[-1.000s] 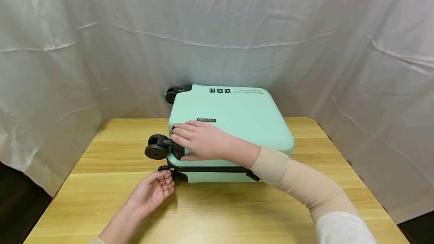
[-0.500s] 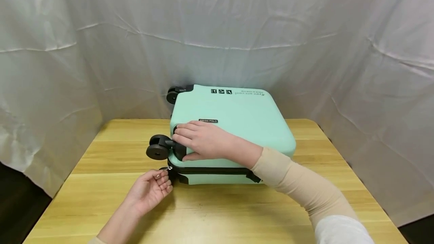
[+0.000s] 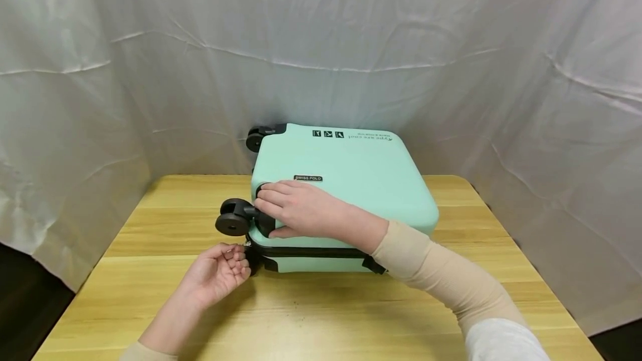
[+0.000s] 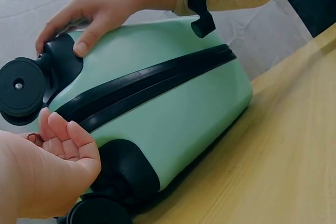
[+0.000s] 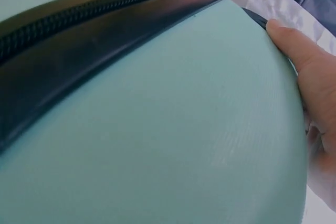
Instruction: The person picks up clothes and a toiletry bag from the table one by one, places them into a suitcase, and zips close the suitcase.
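A mint-green hard-shell suitcase [image 3: 361, 177] lies flat on the table, its wheels toward the left. Along its near side runs a black zipper [image 3: 311, 251], also in the right wrist view as a toothed zipper [image 5: 94, 10]. At the near left corner my left hand [image 3: 215, 274] pinches a small metal zipper pull [image 3: 247, 243] between thumb and forefinger; the other fingers are loosely curled. My right hand [image 3: 303, 208] grips the upper near left corner, fingers over the black corner guard [image 4: 65, 66] and thumb against the side. The zipper pull is mostly hidden by fingers.
A black wheel [image 3: 233, 217] juts out just above my left hand, and another wheel [image 3: 256, 139] at the far left corner. A black side handle [image 3: 373, 265] hangs by my right forearm. Grey-white curtains [image 3: 321, 43] enclose the wooden table [image 3: 165, 210].
My left hand has moved slightly left and up, drawing the zipper pull round the near left corner. My right hand stays on the suitcase, which has shifted hardly at all.
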A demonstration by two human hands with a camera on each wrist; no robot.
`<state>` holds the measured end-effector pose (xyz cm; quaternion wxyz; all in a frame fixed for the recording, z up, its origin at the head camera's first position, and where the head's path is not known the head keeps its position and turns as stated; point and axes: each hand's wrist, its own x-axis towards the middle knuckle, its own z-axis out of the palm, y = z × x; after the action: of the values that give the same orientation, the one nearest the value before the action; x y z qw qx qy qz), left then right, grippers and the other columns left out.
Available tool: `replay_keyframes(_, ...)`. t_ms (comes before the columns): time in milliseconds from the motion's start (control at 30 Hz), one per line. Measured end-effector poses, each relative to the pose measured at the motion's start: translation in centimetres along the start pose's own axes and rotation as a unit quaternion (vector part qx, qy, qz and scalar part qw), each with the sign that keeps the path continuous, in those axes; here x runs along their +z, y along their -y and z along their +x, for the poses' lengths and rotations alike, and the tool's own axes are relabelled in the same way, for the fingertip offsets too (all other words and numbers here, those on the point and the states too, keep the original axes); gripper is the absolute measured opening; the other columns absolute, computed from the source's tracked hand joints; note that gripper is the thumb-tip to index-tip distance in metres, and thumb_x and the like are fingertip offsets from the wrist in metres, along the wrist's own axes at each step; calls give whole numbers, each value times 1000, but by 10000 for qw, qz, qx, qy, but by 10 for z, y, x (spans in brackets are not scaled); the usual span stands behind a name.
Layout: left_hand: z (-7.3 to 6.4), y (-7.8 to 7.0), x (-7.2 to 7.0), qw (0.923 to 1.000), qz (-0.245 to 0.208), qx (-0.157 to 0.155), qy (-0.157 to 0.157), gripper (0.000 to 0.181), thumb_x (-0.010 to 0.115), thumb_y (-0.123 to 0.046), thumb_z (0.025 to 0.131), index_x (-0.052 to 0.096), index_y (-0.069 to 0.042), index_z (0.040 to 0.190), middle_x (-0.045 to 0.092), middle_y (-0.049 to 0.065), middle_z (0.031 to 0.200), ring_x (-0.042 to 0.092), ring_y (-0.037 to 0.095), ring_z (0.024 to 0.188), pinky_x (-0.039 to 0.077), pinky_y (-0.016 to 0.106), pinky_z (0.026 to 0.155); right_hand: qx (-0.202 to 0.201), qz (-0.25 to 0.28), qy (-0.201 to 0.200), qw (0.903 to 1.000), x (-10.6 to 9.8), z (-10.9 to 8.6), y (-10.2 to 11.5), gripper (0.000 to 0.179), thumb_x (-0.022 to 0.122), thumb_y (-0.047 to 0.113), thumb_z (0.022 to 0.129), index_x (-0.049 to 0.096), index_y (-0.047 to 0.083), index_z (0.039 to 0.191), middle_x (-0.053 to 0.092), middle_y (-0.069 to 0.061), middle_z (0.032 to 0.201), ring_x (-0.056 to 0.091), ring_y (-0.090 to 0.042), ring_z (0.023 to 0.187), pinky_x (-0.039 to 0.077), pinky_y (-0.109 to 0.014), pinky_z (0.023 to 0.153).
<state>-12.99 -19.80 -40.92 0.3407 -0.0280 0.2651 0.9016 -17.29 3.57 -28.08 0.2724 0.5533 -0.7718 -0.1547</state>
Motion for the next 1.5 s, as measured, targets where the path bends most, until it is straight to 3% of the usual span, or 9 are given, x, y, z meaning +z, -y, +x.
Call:
replay_keyframes(233,0,-8,-1,9998,-125,-56,-112,32,33,-19,93,59,-7,79,54,-2,75,45,14,70,40,24,74,10,-20,-293,9996,0,2,4,63,52,55,80,50,9,122,54,-4,121,49,-19,115,37,-30,101)
replay_keyframes(533,6,-15,0,9986,-409,-30,-324,23,41,-16,89,58,-6,77,54,-1,74,46,14,69,39,24,73,175,53,-184,9997,0,6,6,72,56,61,74,50,7,122,54,-4,120,48,-19,115,37,-28,102)
replay_keyframes(633,7,-16,-4,9995,-298,-74,-57,25,38,-16,91,58,-7,79,55,-1,76,48,14,72,40,24,75,246,130,-108,9996,0,7,7,71,57,60,74,49,8,122,54,-4,121,48,-18,116,36,-28,103)
replay_keyframes(733,10,-19,-14,9979,368,-182,509,34,28,-18,95,60,-8,85,59,-2,81,53,12,77,44,24,80,373,209,29,9991,-1,4,7,71,55,60,76,48,10,125,52,-2,125,46,-18,119,34,-28,105)
replay_keyframes(833,13,-25,-25,9857,1347,-210,992,42,20,-17,98,62,-10,93,64,-2,88,58,11,83,47,25,84,483,301,145,9983,-1,1,8,70,53,58,79,44,12,130,49,-2,130,43,-18,124,32,-29,107)
replay_keyframes(967,15,-32,-28,9682,2239,-192,1101,42,20,-14,98,61,-8,102,66,-1,94,61,10,87,49,26,84,566,374,198,9975,1,-2,10,71,52,54,82,37,11,136,43,-3,137,36,-18,130,29,-31,108)
replay_keyframes(1233,12,-51,-24,9423,3320,-112,406,35,28,-16,98,61,-11,107,65,3,101,61,15,91,49,29,86,670,369,213,9968,2,-19,12,78,48,55,84,23,11,143,30,-6,146,26,-19,136,24,-35,111)
replay_keyframes(1333,10,-60,-22,9284,3711,-38,188,34,31,-19,97,63,-12,107,66,4,104,61,17,93,49,31,88,746,387,34,9965,1,-29,11,77,48,54,85,23,10,143,30,-8,146,26,-20,136,24,-35,111)
replay_keyframes(1500,7,-76,-16,9162,4002,196,8,33,32,-24,98,64,-18,104,68,0,102,63,16,95,48,34,89,916,347,-253,9949,-1,-48,7,75,47,54,85,26,10,142,32,-9,145,27,-22,136,27,-36,110)
